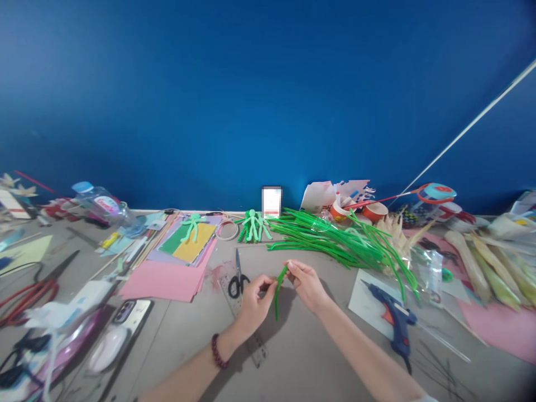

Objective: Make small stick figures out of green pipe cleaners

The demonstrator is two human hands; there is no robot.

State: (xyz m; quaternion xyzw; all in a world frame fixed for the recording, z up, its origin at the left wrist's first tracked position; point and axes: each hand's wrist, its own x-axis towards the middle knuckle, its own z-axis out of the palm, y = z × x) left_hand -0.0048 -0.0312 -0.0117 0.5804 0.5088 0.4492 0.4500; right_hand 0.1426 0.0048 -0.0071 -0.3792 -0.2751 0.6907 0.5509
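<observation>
Both hands hold one green pipe cleaner (278, 288) above the grey table (301, 352). My left hand (253, 304) pinches its middle, and my right hand (306, 283) pinches its upper end. The pipe cleaner is bent and hangs down between the hands. A large pile of green pipe cleaners (335, 241) lies just behind my right hand. Small green pipe-cleaner figures (253, 225) stand near the wall, and a paler one (192, 225) lies on coloured paper.
Black-handled scissors (238, 277) and a clear ruler (251, 335) lie by my left hand. A blue glue gun (397, 322) rests at right. Pink paper (167, 279), a phone (125, 314), a water bottle (103, 205), tape rolls (341, 212) and corn husks (486, 268) crowd the table.
</observation>
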